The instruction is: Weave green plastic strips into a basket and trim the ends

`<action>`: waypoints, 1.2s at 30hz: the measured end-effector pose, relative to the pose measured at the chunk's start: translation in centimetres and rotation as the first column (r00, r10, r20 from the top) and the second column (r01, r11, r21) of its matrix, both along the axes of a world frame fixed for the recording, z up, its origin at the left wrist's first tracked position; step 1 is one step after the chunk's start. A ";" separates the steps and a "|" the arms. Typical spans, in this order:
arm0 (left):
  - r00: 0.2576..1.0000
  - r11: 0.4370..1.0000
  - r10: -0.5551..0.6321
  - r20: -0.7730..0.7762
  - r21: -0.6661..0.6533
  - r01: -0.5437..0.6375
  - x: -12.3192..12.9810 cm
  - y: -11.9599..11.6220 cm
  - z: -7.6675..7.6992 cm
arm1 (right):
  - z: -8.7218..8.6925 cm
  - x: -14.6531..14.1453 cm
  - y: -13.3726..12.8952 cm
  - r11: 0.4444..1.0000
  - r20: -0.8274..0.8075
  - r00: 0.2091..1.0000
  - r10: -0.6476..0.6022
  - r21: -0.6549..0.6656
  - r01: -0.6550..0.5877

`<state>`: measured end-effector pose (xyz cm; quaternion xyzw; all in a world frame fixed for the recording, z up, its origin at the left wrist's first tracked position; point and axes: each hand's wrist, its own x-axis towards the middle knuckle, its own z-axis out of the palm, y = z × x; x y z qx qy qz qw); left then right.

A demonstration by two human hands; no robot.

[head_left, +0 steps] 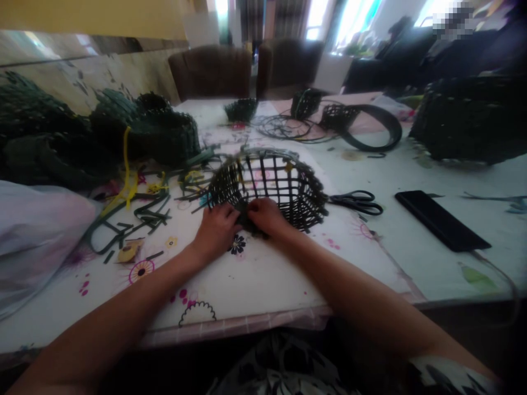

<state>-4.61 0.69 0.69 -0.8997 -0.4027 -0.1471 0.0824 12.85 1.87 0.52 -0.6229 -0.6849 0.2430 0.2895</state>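
In the middle of the table lies a dark woven basket (267, 174) with an open lattice of flat strips, its near rim toward me. My left hand (219, 227) is closed around the near left part of that rim. Close beside it, my right hand (267, 215) pinches the same rim with curled fingers. What exactly sits between the fingertips is hidden. A pair of dark scissors (358, 202) rests just right of the basket, its blades partly behind the basket's edge.
Cut strips (154, 214) and yellow ties (130, 184) litter the left side. Dark woven baskets (164, 131) pile up behind them, and a white plastic bag (37, 236) bulges nearby. A phone (442, 219) with a cable lies right. Strip coils (376, 129) and a large basket (473, 120) stand farther back.
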 end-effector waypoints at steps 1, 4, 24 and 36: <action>1.000 1.000 -0.003 0.005 -0.017 0.003 0.0 0.1 0.1 | 0.0 0.0 0.0 1.000 0.002 1.000 0.002 -0.002 -0.002; 0.999 0.997 -0.020 0.032 -0.071 0.023 0.0 0.4 0.2 | 0.1 0.0 0.1 1.000 -0.002 1.000 -0.001 0.000 0.001; 0.950 0.977 -0.140 0.279 -0.115 0.178 -1.1 1.8 -1.1 | 0.1 -0.1 -0.3 1.000 -0.071 0.997 -0.006 -0.012 0.006; 0.951 0.968 0.007 0.308 -0.240 0.070 0.3 1.9 -0.4 | 0.3 -0.3 -0.8 1.000 -0.051 0.999 -0.019 0.018 0.020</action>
